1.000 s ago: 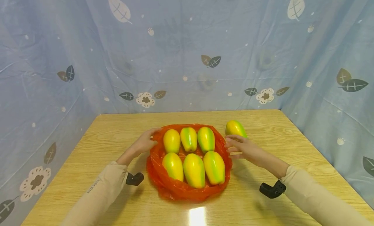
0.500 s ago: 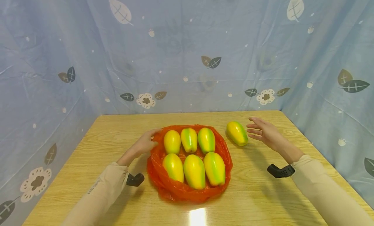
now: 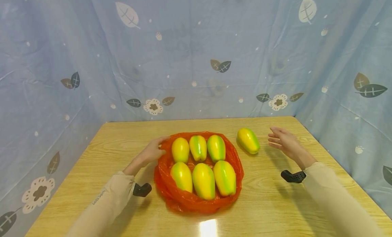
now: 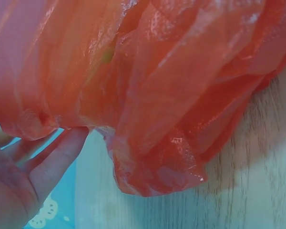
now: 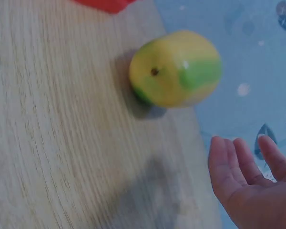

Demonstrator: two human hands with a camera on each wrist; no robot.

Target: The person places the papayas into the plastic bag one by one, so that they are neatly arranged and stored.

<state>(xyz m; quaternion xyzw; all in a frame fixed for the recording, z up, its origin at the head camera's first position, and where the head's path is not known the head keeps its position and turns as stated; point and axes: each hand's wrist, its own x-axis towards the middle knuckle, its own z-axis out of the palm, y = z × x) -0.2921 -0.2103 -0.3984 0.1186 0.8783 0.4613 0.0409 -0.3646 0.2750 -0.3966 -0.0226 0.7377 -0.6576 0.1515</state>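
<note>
A red plastic bag point(image 3: 196, 203) lies wide open on the table with several yellow-green papayas point(image 3: 203, 181) inside, in two rows. My left hand point(image 3: 150, 151) rests at the bag's left rim. In the left wrist view its fingers point(image 4: 59, 160) are extended and meet the bag's edge, their tips hidden by the film. One more papaya point(image 3: 248, 140) lies on the table beyond the bag's right side. To the right of it, my right hand point(image 3: 284, 140) is raised with loosely bent fingers, holding nothing; the right wrist view shows a gap between fingers and fruit.
The wooden table point(image 3: 122, 136) extends around the bag. Blue patterned cloth point(image 3: 190, 60) hangs along its back and both sides. A black wrist device point(image 3: 142, 189) sits under the left cuff, another black device point(image 3: 293, 176) under the right.
My right hand has left the bag's right rim and moved right, past the lone papaya to its far side. My left hand stays at the left rim.
</note>
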